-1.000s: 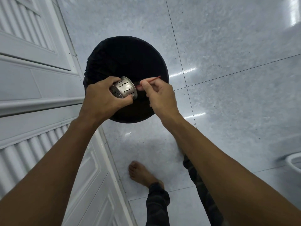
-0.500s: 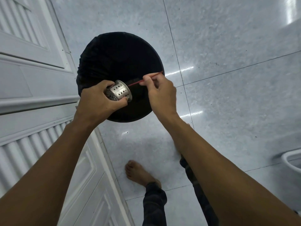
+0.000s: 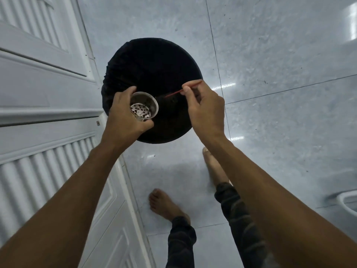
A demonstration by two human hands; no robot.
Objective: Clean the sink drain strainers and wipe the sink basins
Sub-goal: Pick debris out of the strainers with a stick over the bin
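Note:
My left hand (image 3: 123, 117) grips a round metal drain strainer (image 3: 144, 107) over a black-lined trash bin (image 3: 150, 70). The strainer's open mouth faces up at me, and dark bits lie on its perforated bottom. My right hand (image 3: 206, 111) pinches a thin red stick (image 3: 183, 89) a short way to the right of the strainer. The stick's tip points left toward the strainer rim without touching it. Both hands hover above the bin opening.
White panelled cabinet doors (image 3: 44, 89) run along the left. Glossy grey floor tiles (image 3: 270, 64) spread to the right. My bare feet (image 3: 166, 206) stand below the bin. A white rounded object (image 3: 349, 204) shows at the right edge.
My left hand has turned the strainer from lying on its side to mouth-up. The red stick has drawn out of the strainer and moved right.

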